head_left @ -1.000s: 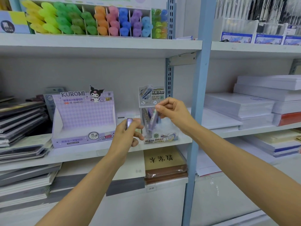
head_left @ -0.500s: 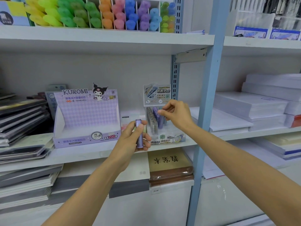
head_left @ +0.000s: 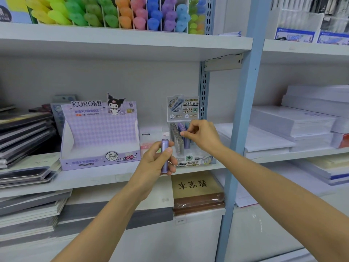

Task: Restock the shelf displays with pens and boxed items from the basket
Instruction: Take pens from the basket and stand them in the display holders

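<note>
Plastic, by the sheen of it: the purple tube (head_left: 164,156) stands upright in my left hand (head_left: 154,165), thumb and fingers wrapped round its barrel, the cap end poking out above them. I judge it light, stiff and rather slick. A grip round the middle suits carrying, but for slotting it in I would shift the hold up near the cap, leaving the lower end free to lead. It should take a knock without harm. The likelier trouble is that it slips, or rolls if set down flat.

Just up and to the right of that hand, my right hand (head_left: 203,136) pinches the top of a second tube (head_left: 186,143) between thumb and forefinger, the other fingers tucked in. That one stands among grey and purple neighbours in the clear stand (head_left: 182,108). Whether it is seated right down in its slot I cannot tell, since the row in front hides its base. The neighbours are packed close, so a careless push could tip them.

Left of the left hand sits the Kuromi box (head_left: 100,133), its open tray facing me. Box and stand both rest on the shelf (head_left: 90,181) that runs beneath my wrists, and the blue upright (head_left: 243,120) rises just beyond the right forearm.
</note>
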Motion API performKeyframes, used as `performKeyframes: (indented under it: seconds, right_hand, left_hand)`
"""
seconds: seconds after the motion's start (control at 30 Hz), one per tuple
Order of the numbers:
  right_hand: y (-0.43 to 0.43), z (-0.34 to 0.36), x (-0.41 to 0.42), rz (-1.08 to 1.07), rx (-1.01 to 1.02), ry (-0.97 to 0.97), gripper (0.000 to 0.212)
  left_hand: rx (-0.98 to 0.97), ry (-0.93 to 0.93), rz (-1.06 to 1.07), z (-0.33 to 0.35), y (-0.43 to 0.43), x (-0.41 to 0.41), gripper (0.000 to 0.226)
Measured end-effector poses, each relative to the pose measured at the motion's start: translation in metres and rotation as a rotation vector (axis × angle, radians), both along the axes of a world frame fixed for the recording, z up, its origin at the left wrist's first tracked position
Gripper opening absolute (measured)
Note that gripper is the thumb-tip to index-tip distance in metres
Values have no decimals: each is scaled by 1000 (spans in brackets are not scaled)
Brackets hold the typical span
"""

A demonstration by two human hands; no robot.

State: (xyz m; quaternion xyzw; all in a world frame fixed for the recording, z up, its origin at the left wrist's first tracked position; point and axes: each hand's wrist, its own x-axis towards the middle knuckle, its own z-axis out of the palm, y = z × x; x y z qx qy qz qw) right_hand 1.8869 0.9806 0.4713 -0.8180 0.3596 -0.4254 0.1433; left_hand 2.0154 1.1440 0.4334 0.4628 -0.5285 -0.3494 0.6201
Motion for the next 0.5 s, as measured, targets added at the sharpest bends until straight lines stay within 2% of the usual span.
performKeyframes:
  seconds: [0.1, 0.17, 0.27, 0.33, 0.43, 0.5]
  right_hand:
    - [3, 2, -6, 29, -5, 21, 24]
    - [8, 7, -13, 69, -23, -40, 17]
    - [24, 15, -24, 248, 27, -183, 14]
    - [39, 19, -28, 395, 123, -208, 17]
    - [58, 22, -31, 563, 266, -136, 18]
    - [66, 22, -31, 588, 260, -55, 14]
  left_hand:
    - [3, -10, 3, 0, 0, 0, 19]
    - [1, -13, 4, 1, 1, -1, 19]
    - [6, -25, 4, 2, 0, -4, 20]
    - [10, -25, -5, 3, 0, -9, 20]
    - [7, -32, -13, 5, 0, -18, 20]
    - [2, -48, -11, 6, 1, -23, 21]
